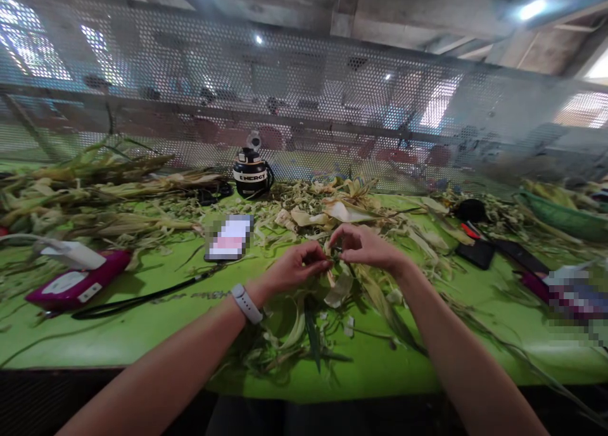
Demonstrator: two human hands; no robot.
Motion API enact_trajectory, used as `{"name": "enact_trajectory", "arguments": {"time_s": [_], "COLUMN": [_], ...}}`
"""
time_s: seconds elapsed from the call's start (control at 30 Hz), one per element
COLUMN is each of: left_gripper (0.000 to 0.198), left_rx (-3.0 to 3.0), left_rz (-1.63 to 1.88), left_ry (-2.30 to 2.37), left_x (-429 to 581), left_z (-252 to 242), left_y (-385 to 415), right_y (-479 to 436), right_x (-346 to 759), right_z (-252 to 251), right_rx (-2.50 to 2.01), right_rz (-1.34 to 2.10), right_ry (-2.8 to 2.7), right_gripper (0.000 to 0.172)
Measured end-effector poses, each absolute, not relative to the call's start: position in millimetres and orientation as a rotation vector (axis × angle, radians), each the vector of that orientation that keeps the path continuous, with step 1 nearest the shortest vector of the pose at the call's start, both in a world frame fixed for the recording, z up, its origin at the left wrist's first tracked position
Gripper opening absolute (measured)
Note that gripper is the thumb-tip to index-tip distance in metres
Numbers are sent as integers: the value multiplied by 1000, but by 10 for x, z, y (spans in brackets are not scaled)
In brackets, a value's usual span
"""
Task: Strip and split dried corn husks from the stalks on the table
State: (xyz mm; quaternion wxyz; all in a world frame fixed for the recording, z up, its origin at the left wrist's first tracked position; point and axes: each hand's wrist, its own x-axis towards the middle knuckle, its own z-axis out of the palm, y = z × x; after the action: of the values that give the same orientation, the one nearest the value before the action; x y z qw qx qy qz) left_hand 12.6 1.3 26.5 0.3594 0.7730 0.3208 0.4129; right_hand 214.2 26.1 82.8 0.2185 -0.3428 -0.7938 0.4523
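Observation:
Both hands meet above the green table (166,334), over a litter of pale green plant strips. My left hand (300,265), with a light watch on the wrist, pinches at a small bit of plant strip (331,258). Close against it on the right, my right hand (363,247) has its fingers curled and pinched on the same strip. The strip is small and partly hidden by the fingers. Below the hands hang or lie a pale leaf piece (340,289) and long husk leaves (384,306).
A phone (230,237), a black jar (251,173) and a purple power bank (78,284) with a strap stand left. Leaf bundles (95,176) lie far left. A green basket (565,217) and black items (475,253) are right. Behind rises a perforated metal screen (308,100).

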Motion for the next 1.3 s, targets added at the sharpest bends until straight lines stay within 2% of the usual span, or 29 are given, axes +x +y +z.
{"name": "enact_trajectory", "arguments": {"time_s": [0.27,0.57,0.8,0.97,1.13,1.3], "left_gripper": [22,27,29,33,32,28], "left_rx": [2032,1740,1664,1662,1654,1662], "left_rz": [1055,1002,1018,1028,1045,1081], "left_ry": [813,731,718,700,731,777], "left_x": [128,144,152,160,168,167], "left_z": [314,246,230,276,290,266], "left_y": [-23,-15,-7,-28,-34,-25], "right_y": [260,296,237,178,200,210], "right_x": [2049,2046,2055,2027,2004,1992], "right_z": [753,733,785,828,771,740], "right_rx": [-851,-926,-1082,-1151,-1120,-1108], "right_rz": [1319,1301,1550,1760,1649,1545], "right_ry": [-2219,-2122,-1924,-1908,-2007,-2093], "right_gripper": [29,16,15,21,25,21]}}
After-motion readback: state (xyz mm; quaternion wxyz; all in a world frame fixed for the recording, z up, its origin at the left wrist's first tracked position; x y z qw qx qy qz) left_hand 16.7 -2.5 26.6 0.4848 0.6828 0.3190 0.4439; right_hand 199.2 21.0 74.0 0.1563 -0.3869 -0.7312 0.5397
